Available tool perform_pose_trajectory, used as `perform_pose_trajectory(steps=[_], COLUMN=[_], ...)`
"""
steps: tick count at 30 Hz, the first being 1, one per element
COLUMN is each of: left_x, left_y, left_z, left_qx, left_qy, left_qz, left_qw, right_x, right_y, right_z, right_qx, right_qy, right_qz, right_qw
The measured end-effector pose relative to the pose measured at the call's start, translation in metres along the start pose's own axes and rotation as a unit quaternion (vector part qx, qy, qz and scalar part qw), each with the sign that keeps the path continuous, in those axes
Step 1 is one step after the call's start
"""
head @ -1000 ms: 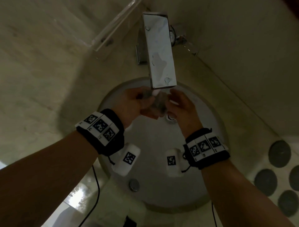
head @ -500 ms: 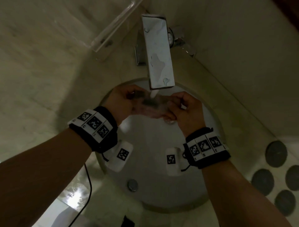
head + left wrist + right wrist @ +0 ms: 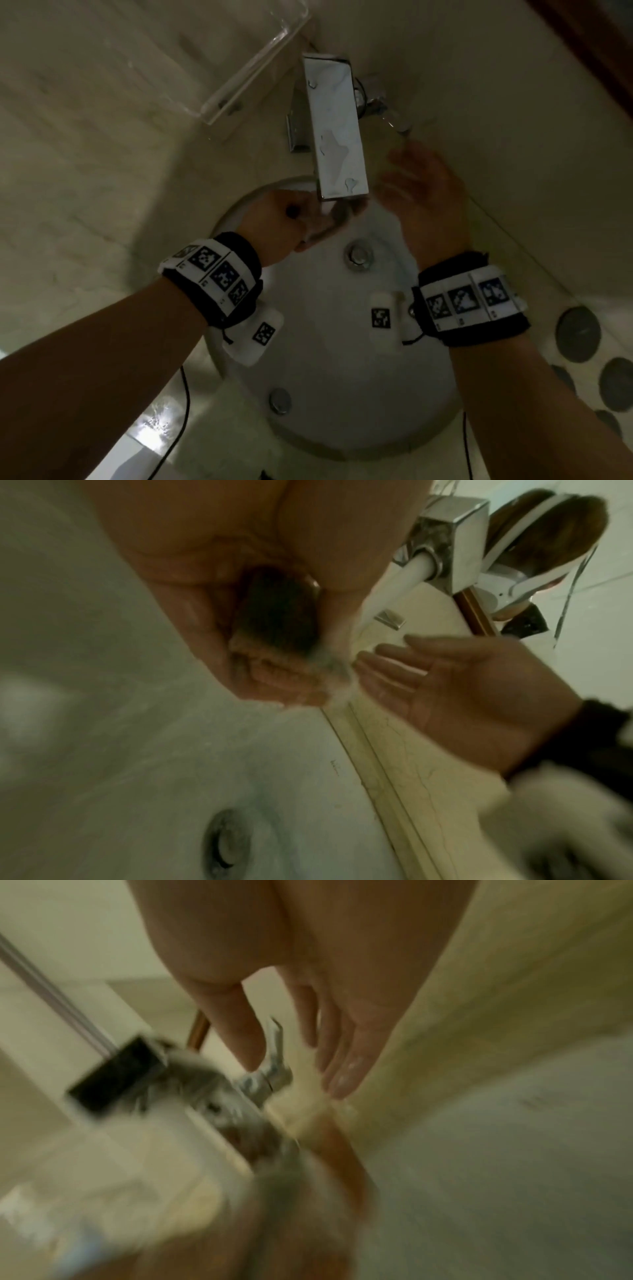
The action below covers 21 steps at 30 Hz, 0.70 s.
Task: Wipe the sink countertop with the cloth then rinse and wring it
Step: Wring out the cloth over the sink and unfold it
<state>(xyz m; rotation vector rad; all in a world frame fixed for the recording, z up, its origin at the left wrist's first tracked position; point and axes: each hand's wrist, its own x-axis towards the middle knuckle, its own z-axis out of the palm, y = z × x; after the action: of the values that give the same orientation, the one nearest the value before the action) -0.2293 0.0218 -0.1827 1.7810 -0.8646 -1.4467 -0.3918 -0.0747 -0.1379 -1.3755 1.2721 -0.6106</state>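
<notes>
Cloth (image 3: 274, 631): now bunched in left hand (image 3: 284, 222) alone under spout (image 3: 337, 137). Right hand (image 3: 423, 195) released, fingers spread, apparently reaching tap lever (image 3: 274, 1066); rinse ending, wringing due.

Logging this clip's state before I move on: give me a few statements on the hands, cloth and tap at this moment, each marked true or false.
1. The left hand grips the cloth under the spout. True.
2. Both hands hold the cloth. False: the right hand holds nothing, its fingers straight.
3. Water is running from the spout. True, as the left wrist view shows.
4. The right hand is over the drain. False: it is beside the spout, near the tap lever.
5. The cloth lies spread on the countertop. False: it is bunched in the left hand above the basin.
</notes>
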Motion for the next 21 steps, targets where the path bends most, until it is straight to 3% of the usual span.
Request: perform_pose_trajectory(steps=[2,7,12,14,16,19,21], left_x=[-0.002,-0.01,-0.024,-0.028,-0.031,-0.04,-0.048], left_y=[0.002,-0.007,0.005,0.011,0.015,0.024,0.032], left_z=[-0.001,-0.004,0.004,0.004,0.001,0.002,0.008], left_qx=[-0.088,-0.082,-0.155,-0.148,-0.119,-0.097,-0.069], left_qy=[-0.026,-0.029,-0.098,-0.109,-0.128,-0.195,-0.243], left_qz=[0.003,-0.003,0.003,0.017,0.037,0.056,0.068], left_qw=[0.996,0.996,0.983,0.983,0.984,0.974,0.965], right_x=[0.011,0.009,-0.022,-0.043,-0.064,-0.086,-0.098], right_y=[-0.019,-0.035,-0.022,-0.008,0.009,0.016,0.012], right_z=[-0.001,0.006,-0.002,-0.007,-0.013,-0.024,-0.028], right_qx=[0.051,-0.015,0.011,-0.121,-0.226,-0.129,-0.091], right_qy=[0.038,0.06,-0.051,-0.104,-0.159,-0.197,-0.169], right_qz=[-0.013,-0.056,-0.006,-0.043,-0.103,-0.06,-0.052], right_qw=[0.998,0.996,0.999,0.986,0.956,0.97,0.98])
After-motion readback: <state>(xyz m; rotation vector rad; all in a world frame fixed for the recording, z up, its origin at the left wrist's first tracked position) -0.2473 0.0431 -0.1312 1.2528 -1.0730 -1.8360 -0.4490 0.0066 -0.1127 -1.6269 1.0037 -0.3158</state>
